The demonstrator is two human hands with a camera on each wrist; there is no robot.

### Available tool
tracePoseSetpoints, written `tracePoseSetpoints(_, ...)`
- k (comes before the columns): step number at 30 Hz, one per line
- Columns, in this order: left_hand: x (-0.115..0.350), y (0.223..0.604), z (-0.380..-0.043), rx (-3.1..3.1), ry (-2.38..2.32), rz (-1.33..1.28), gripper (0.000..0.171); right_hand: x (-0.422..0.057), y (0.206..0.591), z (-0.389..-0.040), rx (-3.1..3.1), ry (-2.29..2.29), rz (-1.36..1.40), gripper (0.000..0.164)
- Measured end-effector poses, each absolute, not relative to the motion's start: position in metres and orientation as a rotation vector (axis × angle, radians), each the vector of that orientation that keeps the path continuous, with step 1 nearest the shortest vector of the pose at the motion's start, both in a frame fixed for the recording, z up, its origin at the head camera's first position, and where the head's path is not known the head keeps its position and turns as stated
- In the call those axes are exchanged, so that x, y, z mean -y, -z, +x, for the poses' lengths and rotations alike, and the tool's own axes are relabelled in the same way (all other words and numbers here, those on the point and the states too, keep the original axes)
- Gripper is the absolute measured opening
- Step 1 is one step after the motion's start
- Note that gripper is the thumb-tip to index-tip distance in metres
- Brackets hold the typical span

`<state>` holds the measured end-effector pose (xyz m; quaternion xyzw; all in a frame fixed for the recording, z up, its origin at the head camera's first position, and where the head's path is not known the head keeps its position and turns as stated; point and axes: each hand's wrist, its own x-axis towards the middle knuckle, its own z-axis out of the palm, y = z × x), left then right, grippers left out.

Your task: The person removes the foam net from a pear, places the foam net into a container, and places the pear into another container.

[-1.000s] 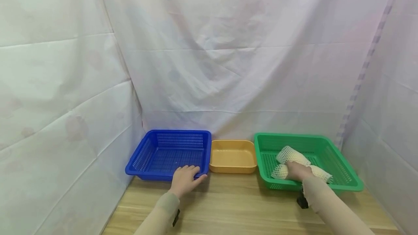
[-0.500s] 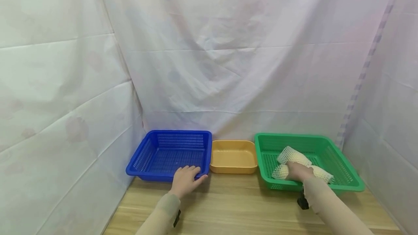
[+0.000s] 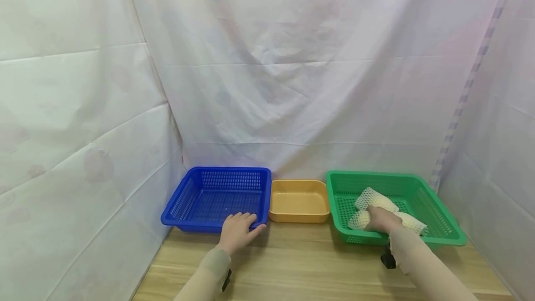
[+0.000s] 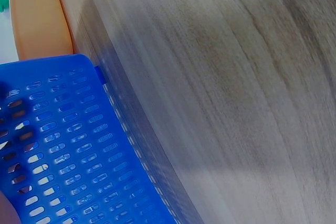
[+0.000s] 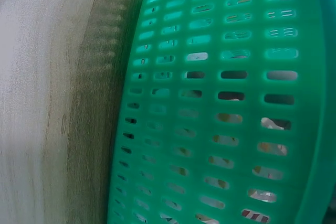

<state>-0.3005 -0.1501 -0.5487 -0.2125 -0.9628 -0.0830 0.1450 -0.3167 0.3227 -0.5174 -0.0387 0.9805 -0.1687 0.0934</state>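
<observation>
Three pale yellow pieces in white foam netting lie in the green basket (image 3: 439, 208): a back piece (image 3: 376, 200), a left piece (image 3: 358, 220) and a right piece (image 3: 413, 223). My right hand (image 3: 383, 219) reaches over the basket's front rim and grips the left piece between bent fingers and thumb; the fingertips are hidden. On the front rim of the blue basket (image 3: 200, 224) rests my left hand (image 3: 237, 232), fingers loosely over the edge, thumb out to the right. The right wrist view shows the green basket's slotted wall (image 5: 310, 87), with parts of its contents behind the slots.
A yellow tray (image 3: 298, 218) stands between the two baskets. All three sit on a wood-grain table (image 3: 309, 264), with white cloth (image 3: 267, 106) hanging behind and at both sides. The blue basket's slotted wall (image 4: 58, 62) fills the lower left of the left wrist view.
</observation>
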Motion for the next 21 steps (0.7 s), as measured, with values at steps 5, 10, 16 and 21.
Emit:
tracePoseSetpoints(5, 0.1495, 0.5479, -0.3, 2.773, 0.234, -0.61, 0.069, -0.3244, 0.5179, -0.3156, -2.928, 0.486, -0.147, 0.082)
tracePoseSetpoints(10, 0.1491, 0.5467, -0.3009, 2.767, 0.245, -0.62, 0.056, -0.3247, 0.5145, -0.3148, -2.944, 0.479, -0.169, 0.083)
tracePoseSetpoints(16, 0.1492, 0.5457, -0.3001, 2.764, 0.267, -0.617, 0.053, -0.323, 0.5094, -0.3119, -2.949, 0.493, -0.183, 0.082)
tracePoseSetpoints(21, 0.1497, 0.5468, -0.2995, 2.781, 0.258, -0.615, 0.061, -0.3244, 0.5087, -0.3112, -2.957, 0.496, -0.175, 0.082)
